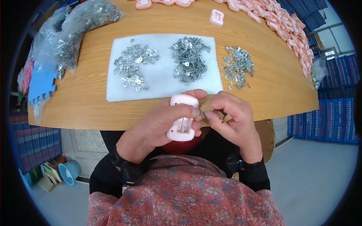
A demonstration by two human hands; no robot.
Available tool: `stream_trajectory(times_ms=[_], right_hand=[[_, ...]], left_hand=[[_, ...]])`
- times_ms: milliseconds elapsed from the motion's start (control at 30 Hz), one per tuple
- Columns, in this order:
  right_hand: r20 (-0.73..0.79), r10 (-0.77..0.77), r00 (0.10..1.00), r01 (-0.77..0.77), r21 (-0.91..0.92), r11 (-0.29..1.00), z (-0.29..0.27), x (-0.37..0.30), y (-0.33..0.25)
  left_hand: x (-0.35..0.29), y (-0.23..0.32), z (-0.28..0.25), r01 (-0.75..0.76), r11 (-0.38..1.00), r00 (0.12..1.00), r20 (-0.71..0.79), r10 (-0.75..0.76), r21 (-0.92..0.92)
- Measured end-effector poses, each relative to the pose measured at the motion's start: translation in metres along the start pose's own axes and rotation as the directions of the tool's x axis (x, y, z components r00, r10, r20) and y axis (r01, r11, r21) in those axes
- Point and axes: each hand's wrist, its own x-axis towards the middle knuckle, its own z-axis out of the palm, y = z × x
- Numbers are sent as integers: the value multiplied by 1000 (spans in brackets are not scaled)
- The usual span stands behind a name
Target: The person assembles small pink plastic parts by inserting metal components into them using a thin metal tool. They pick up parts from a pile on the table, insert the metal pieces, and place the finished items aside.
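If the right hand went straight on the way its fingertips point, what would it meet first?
Most likely the left hand, at its thumb tip, which lies over the pink case. They look very close, but depth is hard to judge from this view.

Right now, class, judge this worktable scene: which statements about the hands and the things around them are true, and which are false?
1. The left hand holds a pink plastic casing. True.
2. The right hand is empty. False: it pinches a small metal piece.
3. The white foam mat bears one heap of metal tabs. False: it bears two.
4. Another heap of metal tabs lies right of the mat. True.
5. The light-blue mesh basket stands on the table. False: it is on the floor.
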Motion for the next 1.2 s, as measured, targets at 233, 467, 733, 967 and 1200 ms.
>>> stream_trajectory(times_ms=[233,467,733,967,1200], right_hand=[[57,-171,984,180,-219,959,-10,-7,-4],[62,-62,996,65,-43,997,-16,-20,5],[-22,68,997,-67,51,996,-7,-26,1],[-23,24,999,-24,-29,999,4,-23,-6],[-23,49,999,-52,-103,993,12,-20,-11]], left_hand=[[1,-10,2,25,998,999,-23,-23,66],[1,-27,17,-56,997,994,-88,60,47],[2,-41,14,-128,990,985,-106,133,51],[2,-42,32,-157,971,945,-259,200,179],[-2,-40,23,-177,966,953,-214,216,190]])
